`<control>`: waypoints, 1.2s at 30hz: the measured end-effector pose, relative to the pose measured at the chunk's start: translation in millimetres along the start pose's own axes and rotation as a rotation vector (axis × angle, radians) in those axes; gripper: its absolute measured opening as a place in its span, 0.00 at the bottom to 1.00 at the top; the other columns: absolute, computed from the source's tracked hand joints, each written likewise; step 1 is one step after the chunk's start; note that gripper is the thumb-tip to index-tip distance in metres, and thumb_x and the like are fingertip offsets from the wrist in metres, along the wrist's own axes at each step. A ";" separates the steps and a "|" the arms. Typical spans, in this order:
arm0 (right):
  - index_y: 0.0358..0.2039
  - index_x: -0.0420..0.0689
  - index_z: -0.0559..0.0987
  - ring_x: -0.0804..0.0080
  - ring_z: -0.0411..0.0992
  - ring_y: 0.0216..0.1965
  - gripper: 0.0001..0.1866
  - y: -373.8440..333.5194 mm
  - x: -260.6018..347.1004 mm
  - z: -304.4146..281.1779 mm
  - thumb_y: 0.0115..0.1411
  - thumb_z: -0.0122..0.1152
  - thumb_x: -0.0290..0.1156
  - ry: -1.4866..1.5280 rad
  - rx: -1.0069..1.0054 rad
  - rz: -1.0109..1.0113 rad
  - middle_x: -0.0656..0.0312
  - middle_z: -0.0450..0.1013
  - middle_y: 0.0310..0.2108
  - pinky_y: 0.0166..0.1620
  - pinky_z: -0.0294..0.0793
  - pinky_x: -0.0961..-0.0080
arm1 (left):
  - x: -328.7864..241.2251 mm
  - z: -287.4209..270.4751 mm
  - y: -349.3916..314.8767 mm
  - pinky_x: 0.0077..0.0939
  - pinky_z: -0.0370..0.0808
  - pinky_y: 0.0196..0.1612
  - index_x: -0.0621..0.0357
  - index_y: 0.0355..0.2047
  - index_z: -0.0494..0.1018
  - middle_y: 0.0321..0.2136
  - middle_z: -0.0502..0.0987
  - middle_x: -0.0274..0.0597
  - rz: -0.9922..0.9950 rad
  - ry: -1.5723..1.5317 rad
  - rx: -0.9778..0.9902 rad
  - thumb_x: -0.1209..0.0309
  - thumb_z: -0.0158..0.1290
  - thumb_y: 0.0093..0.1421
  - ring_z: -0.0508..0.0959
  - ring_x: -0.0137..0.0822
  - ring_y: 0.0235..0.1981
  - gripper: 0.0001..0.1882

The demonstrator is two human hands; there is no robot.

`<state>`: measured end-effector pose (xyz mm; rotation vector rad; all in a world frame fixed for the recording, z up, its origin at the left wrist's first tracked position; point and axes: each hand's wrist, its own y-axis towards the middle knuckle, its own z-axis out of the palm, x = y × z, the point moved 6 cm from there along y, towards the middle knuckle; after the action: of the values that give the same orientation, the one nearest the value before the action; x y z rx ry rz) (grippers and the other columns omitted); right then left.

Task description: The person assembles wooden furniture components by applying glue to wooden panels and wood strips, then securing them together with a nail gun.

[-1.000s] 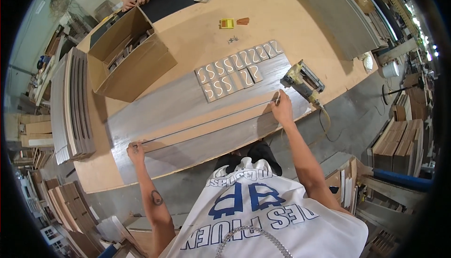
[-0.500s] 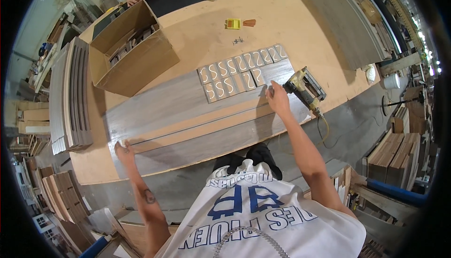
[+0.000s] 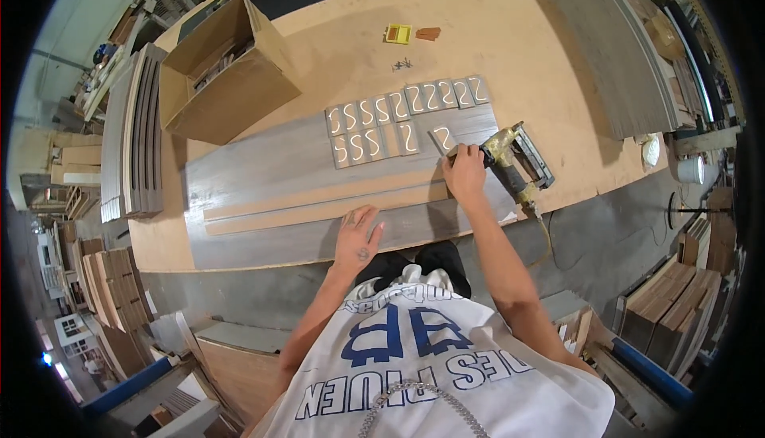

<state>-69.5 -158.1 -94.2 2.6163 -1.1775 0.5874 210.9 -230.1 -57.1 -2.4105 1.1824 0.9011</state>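
Gray block [image 3: 443, 138], right fingers [image 3: 464, 151] at near edge, gap leftward.

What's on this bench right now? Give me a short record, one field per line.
Left hand: fingers spread over the brown strips; contact unclear
Right hand: at the near end of a separated small block; grip unclear
Grey blocks: in rows on the grey panel, most with squiggly white beads
Pneumatic nailer: right of the right hand
Cardboard box: open, wood pieces inside
Yellow case: beyond the blocks
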 end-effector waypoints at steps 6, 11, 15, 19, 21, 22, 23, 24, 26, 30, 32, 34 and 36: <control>0.40 0.35 0.74 0.43 0.69 0.48 0.19 -24.2 -16.8 -18.0 0.55 0.69 0.34 0.039 0.017 -0.082 0.44 0.70 0.43 0.50 0.73 0.53 | -37.8 47.0 21.8 0.50 0.58 0.68 0.67 0.63 0.64 0.63 0.65 0.58 0.187 0.294 0.031 0.64 0.56 0.61 0.63 0.57 0.66 0.32; 0.43 0.35 0.74 0.43 0.69 0.48 0.21 -70.1 -62.5 -25.6 0.55 0.69 0.35 0.016 0.037 0.036 0.44 0.69 0.43 0.51 0.72 0.54 | -31.8 63.7 2.4 0.50 0.55 0.69 0.70 0.65 0.62 0.64 0.63 0.58 0.255 0.372 0.112 0.63 0.56 0.62 0.61 0.56 0.67 0.35; 0.51 0.36 0.74 0.46 0.69 0.49 0.25 -75.4 -68.8 -37.1 0.55 0.70 0.34 0.057 -0.015 0.072 0.46 0.69 0.44 0.49 0.73 0.54 | -31.8 71.0 26.1 0.50 0.58 0.67 0.70 0.62 0.65 0.61 0.66 0.56 0.243 0.380 0.196 0.61 0.54 0.63 0.64 0.54 0.63 0.32; 0.51 0.43 0.76 0.48 0.69 0.50 0.24 -89.9 -79.5 -52.6 0.54 0.70 0.32 0.070 0.081 0.053 0.51 0.69 0.45 0.50 0.73 0.55 | -25.8 77.2 41.5 0.49 0.61 0.65 0.68 0.59 0.67 0.57 0.68 0.54 0.256 0.332 0.370 0.57 0.53 0.65 0.65 0.54 0.61 0.30; 0.52 0.47 0.78 0.52 0.68 0.51 0.25 -101.8 -81.9 -55.2 0.52 0.71 0.33 0.065 0.086 -0.129 0.55 0.70 0.46 0.51 0.70 0.54 | -19.9 70.0 37.2 0.49 0.63 0.63 0.67 0.59 0.67 0.56 0.68 0.54 0.279 0.287 0.360 0.57 0.55 0.64 0.67 0.54 0.59 0.30; 0.52 0.47 0.78 0.52 0.68 0.51 0.25 -102.6 -79.3 -57.2 0.52 0.71 0.33 0.064 0.087 -0.119 0.55 0.70 0.46 0.51 0.70 0.54 | -15.0 62.1 35.7 0.48 0.66 0.61 0.66 0.58 0.67 0.56 0.69 0.54 0.288 0.253 0.341 0.57 0.56 0.63 0.68 0.54 0.57 0.30; 0.53 0.49 0.78 0.54 0.67 0.52 0.26 -103.6 -71.0 -55.8 0.51 0.71 0.33 0.038 0.131 -0.201 0.56 0.70 0.46 0.53 0.68 0.55 | -10.2 57.9 35.5 0.48 0.66 0.61 0.66 0.58 0.67 0.56 0.69 0.54 0.291 0.252 0.350 0.57 0.56 0.63 0.68 0.54 0.57 0.30; 0.53 0.51 0.79 0.56 0.67 0.52 0.27 -107.1 -60.2 -54.2 0.50 0.72 0.33 0.013 0.178 -0.282 0.58 0.70 0.47 0.54 0.65 0.56 | -11.3 49.7 33.7 0.47 0.68 0.59 0.65 0.58 0.67 0.54 0.69 0.54 0.340 0.230 0.336 0.56 0.57 0.63 0.69 0.54 0.55 0.30; 0.53 0.52 0.79 0.57 0.67 0.52 0.27 -109.5 -44.8 -49.6 0.50 0.72 0.34 0.035 0.223 -0.346 0.59 0.70 0.47 0.54 0.63 0.57 | -17.4 44.9 32.5 0.46 0.69 0.58 0.64 0.58 0.68 0.52 0.70 0.53 0.389 0.207 0.336 0.54 0.57 0.63 0.71 0.53 0.54 0.31; 0.54 0.52 0.78 0.59 0.66 0.52 0.28 -99.6 -13.3 -37.6 0.49 0.72 0.34 0.095 0.275 -0.466 0.62 0.70 0.46 0.55 0.61 0.60 | -8.9 56.9 39.6 0.43 0.70 0.57 0.60 0.58 0.69 0.49 0.71 0.51 0.312 0.261 0.420 0.51 0.59 0.60 0.72 0.51 0.53 0.33; 0.53 0.52 0.78 0.59 0.66 0.52 0.28 -96.1 -12.6 -34.2 0.50 0.72 0.34 0.118 0.289 -0.466 0.62 0.70 0.46 0.55 0.61 0.60 | -3.1 63.6 38.7 0.42 0.71 0.56 0.60 0.57 0.70 0.48 0.72 0.50 0.325 0.271 0.390 0.54 0.62 0.58 0.72 0.52 0.51 0.32; 0.51 0.51 0.79 0.60 0.66 0.51 0.26 -95.6 -17.9 -32.4 0.50 0.72 0.34 0.148 0.270 -0.462 0.62 0.70 0.46 0.55 0.61 0.60 | -7.2 60.5 39.9 0.43 0.71 0.55 0.59 0.56 0.71 0.48 0.72 0.49 0.362 0.232 0.268 0.57 0.64 0.56 0.72 0.52 0.50 0.31; 0.50 0.51 0.79 0.61 0.66 0.51 0.25 -94.2 -19.7 -30.6 0.50 0.72 0.34 0.161 0.270 -0.458 0.62 0.70 0.45 0.55 0.61 0.60 | -10.1 60.8 40.3 0.44 0.71 0.55 0.60 0.55 0.71 0.48 0.72 0.49 0.354 0.207 0.257 0.58 0.65 0.55 0.71 0.52 0.49 0.31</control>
<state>-18.7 -72.3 -78.1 2.8530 -0.4491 0.8819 150.0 -217.2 -96.3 -2.1626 1.7261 0.5531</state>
